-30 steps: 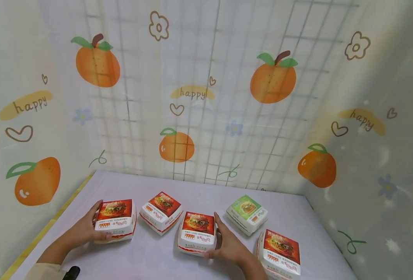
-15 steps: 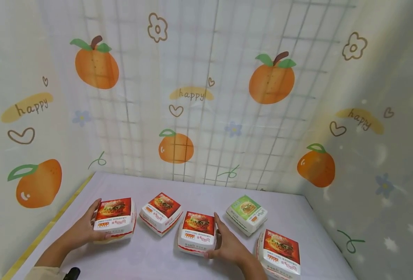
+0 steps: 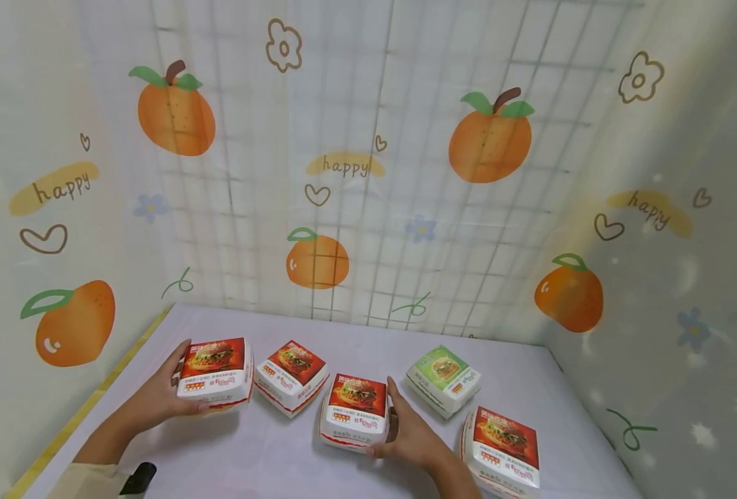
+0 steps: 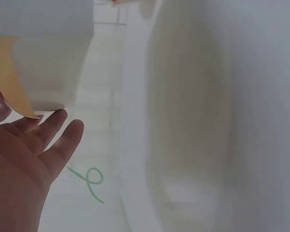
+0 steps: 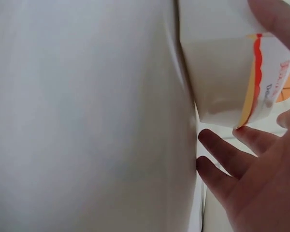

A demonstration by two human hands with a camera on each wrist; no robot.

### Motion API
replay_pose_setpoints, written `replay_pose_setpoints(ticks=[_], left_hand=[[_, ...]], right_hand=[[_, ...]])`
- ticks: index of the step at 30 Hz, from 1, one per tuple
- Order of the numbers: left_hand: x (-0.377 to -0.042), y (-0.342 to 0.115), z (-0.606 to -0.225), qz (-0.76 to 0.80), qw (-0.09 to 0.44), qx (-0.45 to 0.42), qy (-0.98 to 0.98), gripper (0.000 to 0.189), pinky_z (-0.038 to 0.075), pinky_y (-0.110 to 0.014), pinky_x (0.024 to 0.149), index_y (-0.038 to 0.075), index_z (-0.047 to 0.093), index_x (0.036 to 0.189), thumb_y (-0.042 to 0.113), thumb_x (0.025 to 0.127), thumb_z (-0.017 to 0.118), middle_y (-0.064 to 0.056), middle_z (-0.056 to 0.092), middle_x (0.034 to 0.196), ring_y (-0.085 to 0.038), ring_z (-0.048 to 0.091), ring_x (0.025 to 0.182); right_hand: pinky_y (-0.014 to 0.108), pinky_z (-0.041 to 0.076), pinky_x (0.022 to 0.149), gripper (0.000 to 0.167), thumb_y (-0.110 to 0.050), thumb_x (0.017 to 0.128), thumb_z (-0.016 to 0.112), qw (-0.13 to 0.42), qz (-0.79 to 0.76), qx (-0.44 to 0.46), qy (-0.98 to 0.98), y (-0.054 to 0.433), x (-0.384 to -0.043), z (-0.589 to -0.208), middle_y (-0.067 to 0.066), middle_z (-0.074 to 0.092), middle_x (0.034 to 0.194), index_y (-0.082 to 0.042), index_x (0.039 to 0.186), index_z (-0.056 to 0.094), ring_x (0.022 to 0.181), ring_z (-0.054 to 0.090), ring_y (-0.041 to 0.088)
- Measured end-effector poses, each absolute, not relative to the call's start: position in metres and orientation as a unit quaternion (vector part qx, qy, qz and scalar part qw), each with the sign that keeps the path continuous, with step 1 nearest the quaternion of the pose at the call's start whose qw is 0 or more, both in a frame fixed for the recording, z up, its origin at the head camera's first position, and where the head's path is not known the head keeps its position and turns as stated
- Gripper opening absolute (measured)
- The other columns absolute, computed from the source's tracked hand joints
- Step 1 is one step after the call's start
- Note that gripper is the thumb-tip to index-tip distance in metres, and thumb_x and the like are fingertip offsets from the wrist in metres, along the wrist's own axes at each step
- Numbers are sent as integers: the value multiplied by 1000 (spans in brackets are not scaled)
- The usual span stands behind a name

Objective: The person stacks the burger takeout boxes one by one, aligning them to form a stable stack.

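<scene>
My left hand (image 3: 156,394) grips a red-and-white burger box (image 3: 215,371) by its left side, thumb at the front. Its underside shows in the left wrist view, where the box (image 4: 53,67) is up off the table. My right hand (image 3: 410,431) holds another red burger box (image 3: 354,412) by its right side, thumb near the front corner. In the right wrist view this box (image 5: 222,82) sits at the table surface; whether it touches cannot be told. Between the two held boxes, slightly farther back, stands a third red burger box (image 3: 292,377), turned at an angle.
A green-topped burger box (image 3: 443,381) stands behind my right hand. Another red burger box (image 3: 500,450) is right of my right forearm, close to it. The white table (image 3: 268,464) has a yellow strip (image 3: 87,402) along its left edge. A printed curtain (image 3: 399,256) hangs behind.
My left hand has raised its burger box off the table and moved it slightly right and away. The right hand keeps its hold, and its box has barely moved.
</scene>
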State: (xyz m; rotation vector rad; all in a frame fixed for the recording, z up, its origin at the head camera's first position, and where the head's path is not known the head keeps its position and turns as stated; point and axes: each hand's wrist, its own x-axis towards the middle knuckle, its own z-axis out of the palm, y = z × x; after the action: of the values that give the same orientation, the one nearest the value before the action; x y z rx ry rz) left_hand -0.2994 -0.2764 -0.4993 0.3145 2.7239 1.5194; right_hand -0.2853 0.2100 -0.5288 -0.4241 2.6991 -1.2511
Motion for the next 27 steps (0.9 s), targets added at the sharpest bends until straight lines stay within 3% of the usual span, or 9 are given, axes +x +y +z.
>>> replay_pose_setpoints(ticks=[10, 27], left_hand=[[-302, -268, -490, 513, 9, 104, 852, 126, 50, -50, 89, 19, 1, 157, 33, 67, 88, -22, 16, 154, -46, 34, 128], [-306, -238, -479, 513, 1, 114, 851, 126, 53, -48, 86, 22, 3, 158, 39, 67, 88, -20, 15, 156, -48, 29, 131]], right_hand=[[63, 24, 107, 141, -49, 55, 92, 62, -402, -142, 902, 210, -287, -532, 21, 30, 153, -15, 158, 2, 125, 47, 38], [61, 19, 110, 143, -52, 55, 91, 76, -405, -117, 903, 208, -285, -530, 21, 25, 155, -9, 157, 0, 133, 39, 40]])
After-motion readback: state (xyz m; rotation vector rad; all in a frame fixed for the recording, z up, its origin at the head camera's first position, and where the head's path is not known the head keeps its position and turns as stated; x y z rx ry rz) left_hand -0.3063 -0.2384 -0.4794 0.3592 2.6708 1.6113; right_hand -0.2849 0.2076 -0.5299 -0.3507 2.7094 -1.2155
